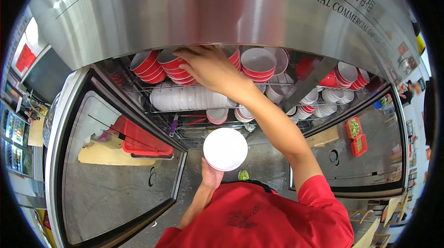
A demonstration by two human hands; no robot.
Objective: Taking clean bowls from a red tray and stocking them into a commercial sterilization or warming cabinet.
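My left hand (212, 175) supports a small stack of white bowls (225, 148) from below, in front of the cabinet. At least two rims show in this stack. My right hand (204, 65) reaches up to the top wire shelf, its thumb and fingers at a stack of red bowls with pale insides (175, 67). The cabinet's upper edge partly hides its fingertips, so its grip on a bowl cannot be made out. Another tilted red stack (149, 67) leans to the left of it, and a further red bowl stack (258, 64) stands to the right of my wrist.
A steel commercial cabinet (222, 15) stands before me, its left glass door (114, 196) and right glass door (367, 164) swung outward. White bowls lie sideways in a row (187, 97) on the middle shelf. A purple-handled tool (173, 126) hangs lower down. A dark upright bar (308, 83) crosses the shelves.
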